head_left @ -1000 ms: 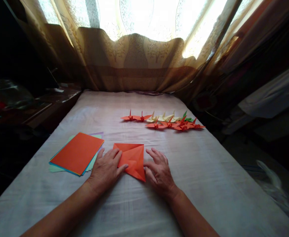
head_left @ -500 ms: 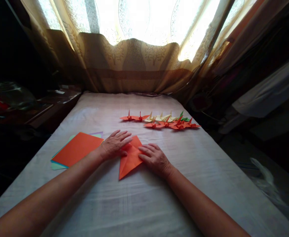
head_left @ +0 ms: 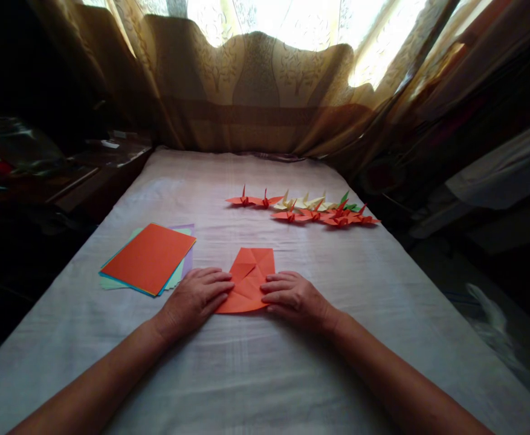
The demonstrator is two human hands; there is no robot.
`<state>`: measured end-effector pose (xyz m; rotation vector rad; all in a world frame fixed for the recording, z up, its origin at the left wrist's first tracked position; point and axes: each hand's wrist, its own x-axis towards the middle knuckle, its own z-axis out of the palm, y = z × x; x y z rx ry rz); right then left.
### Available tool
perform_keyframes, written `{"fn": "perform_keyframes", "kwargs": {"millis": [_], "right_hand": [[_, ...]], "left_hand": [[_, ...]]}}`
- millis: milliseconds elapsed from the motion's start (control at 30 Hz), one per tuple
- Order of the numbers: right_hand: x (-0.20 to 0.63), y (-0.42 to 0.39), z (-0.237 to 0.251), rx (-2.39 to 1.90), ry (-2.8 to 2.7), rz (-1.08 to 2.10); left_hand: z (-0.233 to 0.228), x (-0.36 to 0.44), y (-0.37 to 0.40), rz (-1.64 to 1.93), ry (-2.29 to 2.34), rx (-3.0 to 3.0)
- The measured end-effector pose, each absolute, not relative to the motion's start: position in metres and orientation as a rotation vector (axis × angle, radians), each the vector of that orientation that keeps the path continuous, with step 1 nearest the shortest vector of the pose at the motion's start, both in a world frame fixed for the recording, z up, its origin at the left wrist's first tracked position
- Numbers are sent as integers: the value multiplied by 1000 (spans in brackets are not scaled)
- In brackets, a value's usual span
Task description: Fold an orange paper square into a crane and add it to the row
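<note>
A sheet of orange origami paper (head_left: 252, 279), partly folded and creased, lies on the bed in front of me. Its top edge is narrow and its lower edge wider. My left hand (head_left: 199, 295) grips the paper's left side, the fingers together at its edge and the thumb hidden. On the opposite edge, my right hand (head_left: 297, 298) holds the paper with its fingertips over the margin. Left of my left hand lies a stack of coloured paper (head_left: 149, 257) with an orange sheet on top and green, blue and purple edges showing.
Several folded paper cranes (head_left: 310, 211) in orange, cream and green stand in rows toward the far right of the bed (head_left: 246, 368). A patterned curtain (head_left: 255, 78) hangs beyond it. Dark furniture (head_left: 106, 160) borders the left, and hanging cloth (head_left: 504, 163) the right.
The orange paper has been turned, so its lower edge now faces me. My left hand has moved from its upper left to its left edge. The view has tilted down.
</note>
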<state>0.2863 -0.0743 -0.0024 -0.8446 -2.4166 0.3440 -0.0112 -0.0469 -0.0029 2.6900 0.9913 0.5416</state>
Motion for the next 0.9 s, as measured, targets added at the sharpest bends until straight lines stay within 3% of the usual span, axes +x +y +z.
{"fn": "perform_keyframes", "kwargs": {"millis": [133, 233, 500, 900], "right_hand": [[282, -70, 2, -1032, -2230, 670], [265, -63, 6, -1337, -2009, 747], [241, -57, -7, -1548, -1947, 259], [244, -51, -12, -1527, -2023, 185]], "left_hand": [[-3, -10, -46, 532, 1014, 2597], [-2, -10, -48, 532, 1034, 2556], [6, -19, -59, 504, 1018, 2496], [7, -17, -66, 504, 1057, 2457]]}}
